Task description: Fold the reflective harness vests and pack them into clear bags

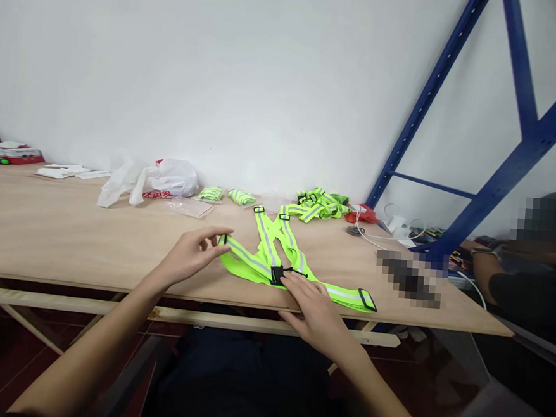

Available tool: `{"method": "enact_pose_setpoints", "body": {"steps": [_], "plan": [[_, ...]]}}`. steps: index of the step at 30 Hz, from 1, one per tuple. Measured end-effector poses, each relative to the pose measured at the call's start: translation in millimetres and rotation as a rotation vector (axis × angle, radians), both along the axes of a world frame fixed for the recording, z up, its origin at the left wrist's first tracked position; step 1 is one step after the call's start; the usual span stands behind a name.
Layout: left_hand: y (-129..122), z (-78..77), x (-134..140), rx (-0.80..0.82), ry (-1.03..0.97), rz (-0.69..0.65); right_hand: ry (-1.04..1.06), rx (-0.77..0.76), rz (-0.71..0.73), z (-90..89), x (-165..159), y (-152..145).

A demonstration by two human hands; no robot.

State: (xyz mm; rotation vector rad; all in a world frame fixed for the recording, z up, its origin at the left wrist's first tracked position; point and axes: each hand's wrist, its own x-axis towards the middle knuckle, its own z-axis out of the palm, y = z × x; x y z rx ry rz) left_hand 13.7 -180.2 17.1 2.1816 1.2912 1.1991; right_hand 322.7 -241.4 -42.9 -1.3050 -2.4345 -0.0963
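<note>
A neon-yellow reflective vest [267, 239] made of straps with grey stripes lies spread on the wooden table. My left hand [193, 253] pinches the left end of its waist strap at a black slider, lifting that end a little. Near the vest's middle, my right hand [313, 309] lies with fingers stretched out over the strap, beside the black buckle [277, 274]. Its fingertips touch the vest next to the buckle. Another black slider [367, 300] sits at the strap's right end.
Behind the vest lie a heap of similar straps [323, 204], two bagged folded bundles [242, 197] and white plastic bags [170, 179]. A cable [368, 239] runs near a blue metal rack [429, 86]. At the far right sits another person [530, 283]. The table's front edge [233, 304] is close.
</note>
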Motion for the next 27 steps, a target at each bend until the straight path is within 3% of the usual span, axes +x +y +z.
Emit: {"method": "enact_pose_setpoints", "body": {"steps": [6,9,12,16,21,25,27], "plan": [[21.7,21.9,94.8,0.072,-0.422,-0.309,-0.026,0.059,-0.048,3.5,-4.4,-3.4],[26.0,11.8,146.6,0.003,-0.457,-0.438,-0.063,0.064,-0.043,6.8,-5.7,-4.6],[23.5,-9.8,180.6,-0.108,-0.348,-0.467,-0.055,0.05,-0.025,9.1,-4.0,-6.4],[16.4,-32.9,193.6,-0.223,-0.096,-0.471,0.058,-0.049,0.016,14.8,4.6,-12.8],[9.7,-40.4,191.4,-0.157,0.106,-0.457,0.323,-0.226,0.14,30.0,43.5,-16.8],[5.4,-45.1,190.3,-0.05,0.175,-0.467,0.369,0.047,-0.118,32.2,98.3,-12.4],[1.2,-46.9,188.7,0.014,0.228,-0.466,0.309,0.05,-0.252,28.3,121.7,-9.9]]}}
